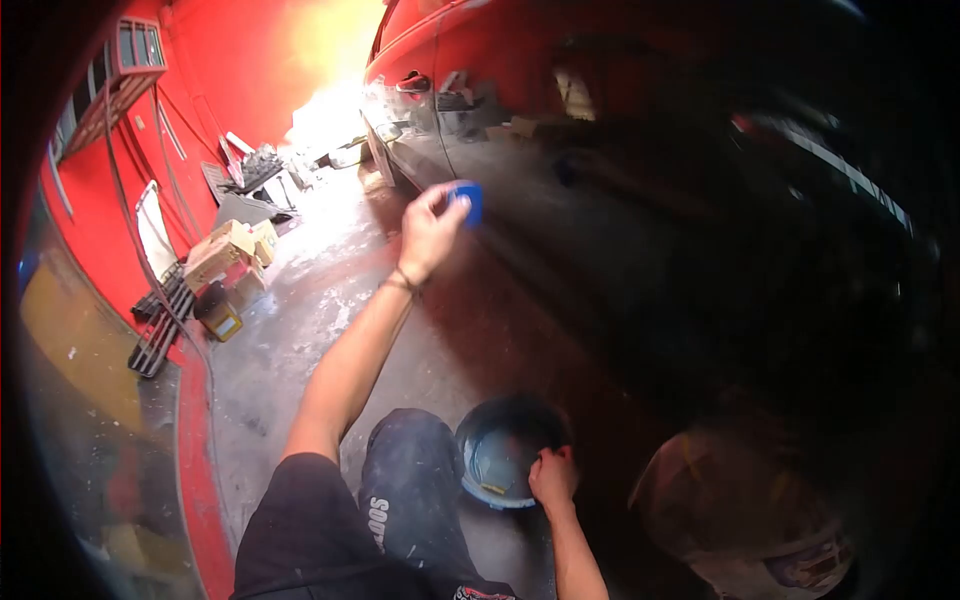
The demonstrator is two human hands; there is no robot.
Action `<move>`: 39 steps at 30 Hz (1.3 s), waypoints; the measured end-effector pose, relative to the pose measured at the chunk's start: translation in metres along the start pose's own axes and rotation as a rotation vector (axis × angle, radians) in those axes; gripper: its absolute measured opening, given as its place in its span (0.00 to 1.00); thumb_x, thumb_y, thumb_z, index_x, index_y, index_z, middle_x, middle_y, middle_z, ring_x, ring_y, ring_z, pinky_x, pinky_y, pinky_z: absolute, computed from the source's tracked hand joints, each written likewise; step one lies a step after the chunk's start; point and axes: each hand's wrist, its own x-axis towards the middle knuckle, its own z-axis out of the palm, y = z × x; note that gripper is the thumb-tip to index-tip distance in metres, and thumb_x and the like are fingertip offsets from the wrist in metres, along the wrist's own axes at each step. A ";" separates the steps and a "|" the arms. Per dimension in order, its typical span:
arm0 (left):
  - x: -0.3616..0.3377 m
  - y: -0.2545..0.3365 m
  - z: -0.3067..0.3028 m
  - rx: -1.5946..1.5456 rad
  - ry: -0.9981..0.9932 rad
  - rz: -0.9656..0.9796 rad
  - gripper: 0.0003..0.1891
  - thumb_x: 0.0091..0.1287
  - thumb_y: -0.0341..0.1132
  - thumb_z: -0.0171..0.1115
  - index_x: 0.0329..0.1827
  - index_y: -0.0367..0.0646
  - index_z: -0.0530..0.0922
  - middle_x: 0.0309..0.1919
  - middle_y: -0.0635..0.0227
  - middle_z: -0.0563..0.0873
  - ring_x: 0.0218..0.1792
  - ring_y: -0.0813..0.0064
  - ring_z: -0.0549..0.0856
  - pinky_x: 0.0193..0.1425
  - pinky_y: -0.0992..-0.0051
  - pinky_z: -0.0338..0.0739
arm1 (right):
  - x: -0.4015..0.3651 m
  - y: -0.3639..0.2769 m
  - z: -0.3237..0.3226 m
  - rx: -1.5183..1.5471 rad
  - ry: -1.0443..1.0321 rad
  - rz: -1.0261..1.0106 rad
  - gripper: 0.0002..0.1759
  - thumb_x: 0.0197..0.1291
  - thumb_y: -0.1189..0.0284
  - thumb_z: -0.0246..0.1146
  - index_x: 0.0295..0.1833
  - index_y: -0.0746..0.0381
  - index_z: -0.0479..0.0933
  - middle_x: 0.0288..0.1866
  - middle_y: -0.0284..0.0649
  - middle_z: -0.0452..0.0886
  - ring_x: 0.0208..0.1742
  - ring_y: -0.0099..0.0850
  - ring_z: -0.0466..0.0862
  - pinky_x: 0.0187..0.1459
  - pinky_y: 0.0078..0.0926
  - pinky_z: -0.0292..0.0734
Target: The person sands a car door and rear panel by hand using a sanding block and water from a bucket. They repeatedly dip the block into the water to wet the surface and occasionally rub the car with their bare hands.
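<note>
My left hand (430, 235) is stretched out ahead, fingers and thumb closed on a blue pad (467, 204) held up against the dark, glossy car side (600, 240). Low in front of me, beside my knee, stands a round bucket (497, 497) with a bluish rim and what looks like murky liquid (500, 457) inside. At the bucket's right edge, my right hand (553, 477) has its fingers curled around the rim.
Cardboard boxes (222, 250), a dark container with a yellow label (217, 312) and black slatted parts (160, 325) lie along the red wall (90, 225). A cable (128, 210) hangs there. At lower right is a brownish rounded object (735, 510).
</note>
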 end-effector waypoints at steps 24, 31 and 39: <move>0.003 0.142 0.136 -0.015 0.210 0.758 0.26 0.57 0.24 0.76 0.63 0.42 0.88 0.50 0.60 0.91 0.50 0.60 0.89 0.64 0.57 0.75 | 0.003 -0.011 0.018 -0.136 0.027 0.201 0.13 0.66 0.67 0.69 0.53 0.56 0.90 0.53 0.47 0.89 0.65 0.50 0.86 0.59 0.56 0.87; 0.098 -0.003 0.046 -0.070 0.296 0.170 0.14 0.81 0.35 0.72 0.64 0.38 0.91 0.53 0.64 0.95 0.53 0.74 0.90 0.65 0.69 0.85 | 0.004 -0.017 0.005 -0.051 0.096 0.238 0.11 0.65 0.69 0.70 0.52 0.57 0.89 0.53 0.47 0.88 0.61 0.49 0.87 0.56 0.53 0.88; 0.239 -0.203 -0.027 0.091 0.421 -0.122 0.15 0.74 0.34 0.78 0.59 0.36 0.94 0.43 0.67 0.96 0.42 0.77 0.89 0.53 0.70 0.84 | 0.000 -0.005 0.010 0.038 -0.008 0.273 0.13 0.72 0.66 0.65 0.58 0.57 0.85 0.67 0.53 0.85 0.68 0.53 0.87 0.62 0.58 0.88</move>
